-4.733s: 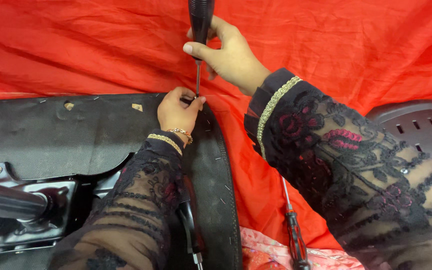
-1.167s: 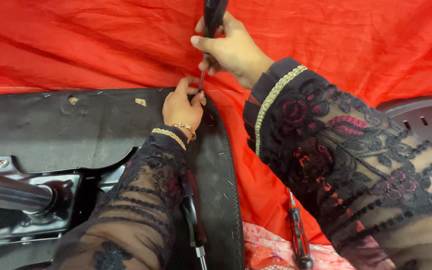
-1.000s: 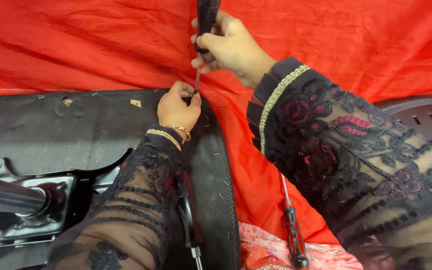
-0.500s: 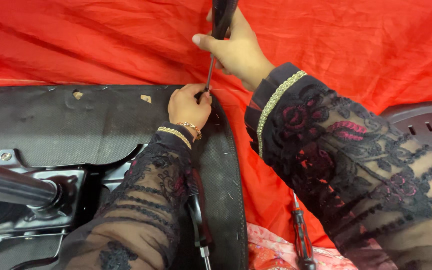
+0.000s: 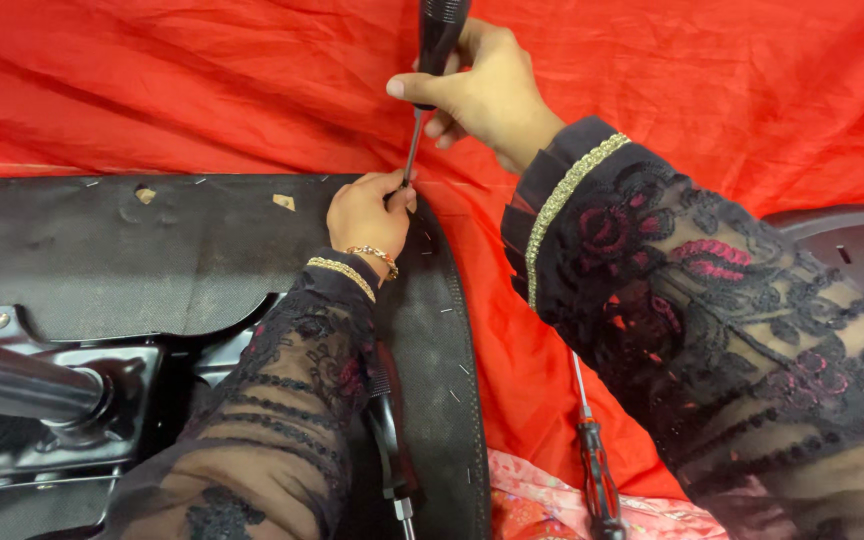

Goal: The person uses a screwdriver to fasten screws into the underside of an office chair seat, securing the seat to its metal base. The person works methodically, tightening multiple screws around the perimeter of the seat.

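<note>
right hand (image 5: pixel 482 90) grips black screwdriver (image 5: pixel 430 70) upright, raised slightly since half a second ago | left hand (image 5: pixel 367 215) pinches its tip at upturned black chair seat (image 5: pixel 152 260) edge | tip seated as before; driving looks underway | spare screwdriver (image 5: pixel 597 480) on red cloth (image 5: pixel 202 80)

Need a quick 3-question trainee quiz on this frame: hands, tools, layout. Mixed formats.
1. True or false: the right hand grips the black handle of a screwdriver.
2. Where does the left hand rest? A) on the metal post B) at the screwdriver tip, on the black seat underside C) on the red cloth
3. Fill in: a second screwdriver lies on the ___ cloth, beneath the right sleeve.

Key: 1 true; 2 B; 3 red.
</note>
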